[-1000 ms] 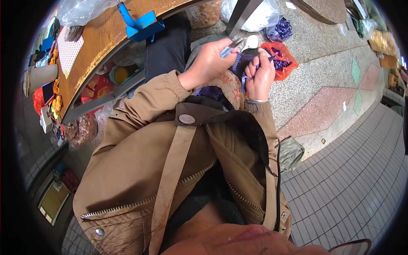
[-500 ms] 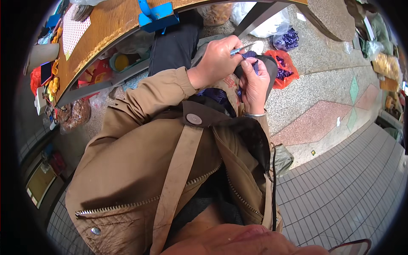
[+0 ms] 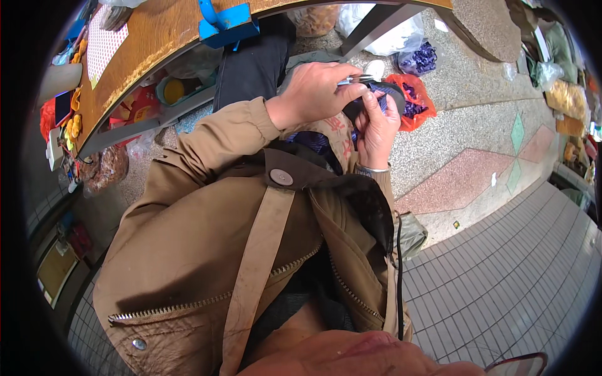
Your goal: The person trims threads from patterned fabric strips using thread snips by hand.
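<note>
left hand (image 3: 318, 92) holds tool (image 3: 359, 79) (metal-tipped), right hand (image 3: 378, 130) purple cloth (image 3: 380, 89)

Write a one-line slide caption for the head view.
The left hand holds a small tool close to a purple strip held by the right hand; a red bag lies beyond.

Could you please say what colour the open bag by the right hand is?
The bag is orange-red, best in the head view.
</note>
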{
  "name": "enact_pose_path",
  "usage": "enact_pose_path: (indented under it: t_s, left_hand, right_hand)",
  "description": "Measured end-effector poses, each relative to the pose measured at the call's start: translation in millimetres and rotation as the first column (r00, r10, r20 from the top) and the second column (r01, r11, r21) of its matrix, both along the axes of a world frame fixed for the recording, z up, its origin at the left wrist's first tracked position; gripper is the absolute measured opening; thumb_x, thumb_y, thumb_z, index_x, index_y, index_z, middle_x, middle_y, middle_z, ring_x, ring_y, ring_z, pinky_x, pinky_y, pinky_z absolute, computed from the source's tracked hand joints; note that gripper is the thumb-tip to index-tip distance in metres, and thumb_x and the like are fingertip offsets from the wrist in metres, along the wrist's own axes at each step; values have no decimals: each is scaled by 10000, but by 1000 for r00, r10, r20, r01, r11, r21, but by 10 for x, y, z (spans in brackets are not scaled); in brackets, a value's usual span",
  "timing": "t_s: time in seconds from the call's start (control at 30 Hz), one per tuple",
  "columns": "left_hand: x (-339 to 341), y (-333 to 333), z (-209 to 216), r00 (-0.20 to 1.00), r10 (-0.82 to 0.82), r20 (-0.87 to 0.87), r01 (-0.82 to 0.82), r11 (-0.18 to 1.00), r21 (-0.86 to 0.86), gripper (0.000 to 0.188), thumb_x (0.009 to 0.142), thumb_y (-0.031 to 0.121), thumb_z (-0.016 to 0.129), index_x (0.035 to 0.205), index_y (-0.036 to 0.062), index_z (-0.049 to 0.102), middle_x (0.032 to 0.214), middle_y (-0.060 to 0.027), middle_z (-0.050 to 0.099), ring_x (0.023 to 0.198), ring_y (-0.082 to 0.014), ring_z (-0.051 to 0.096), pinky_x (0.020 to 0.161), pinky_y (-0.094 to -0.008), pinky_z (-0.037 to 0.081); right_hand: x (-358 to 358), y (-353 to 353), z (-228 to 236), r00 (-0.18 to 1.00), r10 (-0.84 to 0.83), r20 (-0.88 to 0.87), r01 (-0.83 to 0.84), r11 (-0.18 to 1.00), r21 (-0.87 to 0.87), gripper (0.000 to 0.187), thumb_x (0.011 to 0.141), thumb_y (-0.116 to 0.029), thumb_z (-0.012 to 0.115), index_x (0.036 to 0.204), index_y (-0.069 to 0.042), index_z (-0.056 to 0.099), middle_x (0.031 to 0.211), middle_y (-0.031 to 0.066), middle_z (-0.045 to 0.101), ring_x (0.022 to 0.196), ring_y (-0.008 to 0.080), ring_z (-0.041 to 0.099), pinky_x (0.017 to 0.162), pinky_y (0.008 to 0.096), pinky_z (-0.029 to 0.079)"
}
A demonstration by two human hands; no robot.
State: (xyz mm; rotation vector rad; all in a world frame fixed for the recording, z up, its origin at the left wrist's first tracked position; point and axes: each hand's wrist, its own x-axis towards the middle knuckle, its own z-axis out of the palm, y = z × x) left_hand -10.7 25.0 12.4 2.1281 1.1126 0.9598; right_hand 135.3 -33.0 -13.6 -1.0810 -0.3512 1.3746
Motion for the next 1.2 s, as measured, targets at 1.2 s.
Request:
enact_pose_path:
  t_s: [1.2]
  left_hand:
    - [-70,89,-148,992,-115,-56,110,989,-99,182,873,261,574,904,134,701,762,-101,669,701,-332,629,602,-430,485]
  right_hand:
    - [184,7,-11,979,120,167,-115,992,-44,72,881,-55,649,886,0,603,779,33,605,492,23,429,438,180,324]
